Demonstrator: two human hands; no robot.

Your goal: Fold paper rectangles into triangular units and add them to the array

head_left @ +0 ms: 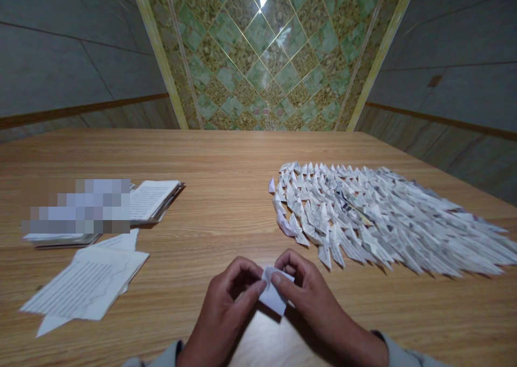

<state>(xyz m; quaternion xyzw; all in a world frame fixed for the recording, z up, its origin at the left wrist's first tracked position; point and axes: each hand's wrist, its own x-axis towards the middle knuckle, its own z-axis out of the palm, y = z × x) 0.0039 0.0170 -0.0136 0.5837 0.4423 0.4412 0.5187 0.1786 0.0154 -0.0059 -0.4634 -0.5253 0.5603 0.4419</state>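
Between my two hands is a small piece of folded white paper (275, 301), held just above the table near its front edge. My left hand (231, 297) pinches its left edge between thumb and fingers. On the other side, my right hand (309, 289) grips it, with the thumb pressed flat on the paper's face. Beyond and to the right, many small folded paper boats (323, 211) stand in close rows, several of them showing print. Their shapes are pointed, and some lean on one another.
Loose printed sheets (86, 281) lie overlapping at the left. Behind them sit a stack of printed paper (155, 200) and another stack (60, 240), partly blurred out. The wooden table (218, 162) reaches back to a green and gold tiled wall (258, 55).
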